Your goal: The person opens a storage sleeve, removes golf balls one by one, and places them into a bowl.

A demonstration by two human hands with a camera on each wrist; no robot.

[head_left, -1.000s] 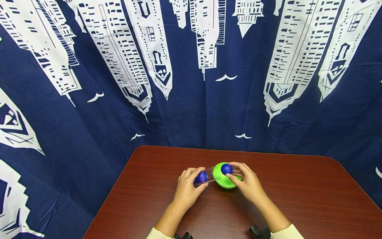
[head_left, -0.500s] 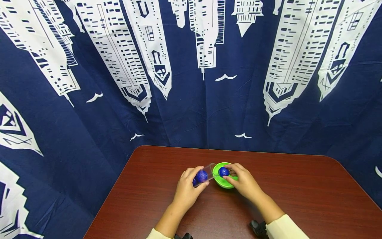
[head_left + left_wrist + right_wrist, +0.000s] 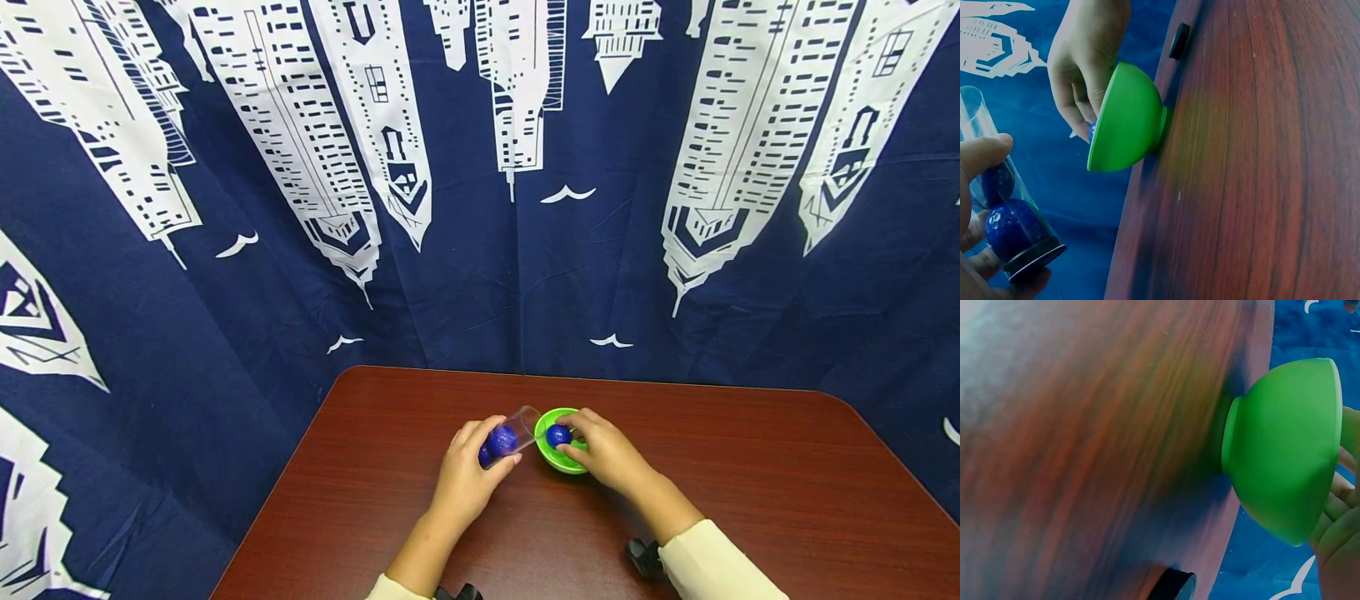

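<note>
A green bowl (image 3: 557, 458) stands on the dark wooden table (image 3: 750, 500); both wrist views show its outside, bowl (image 3: 1127, 119) and bowl (image 3: 1282, 447). My right hand (image 3: 603, 454) pinches a blue dimpled ball (image 3: 558, 435) over the bowl's inside. My left hand (image 3: 468, 475) grips a clear plastic tube (image 3: 517, 429) tilted toward the bowl, with blue balls (image 3: 501, 440) inside it. In the left wrist view the tube (image 3: 1004, 206) has a black cap at its bottom and holds two blue balls (image 3: 1010, 228).
A navy curtain (image 3: 225, 208) with white skyscraper prints hangs right behind the table. Black knobs (image 3: 643, 557) sit at the table's near edge by my right sleeve.
My right hand has lowered the blue ball from above the bowl's rim down into it and shifted slightly left. The left hand with the tube has tilted a little, staying in place.
</note>
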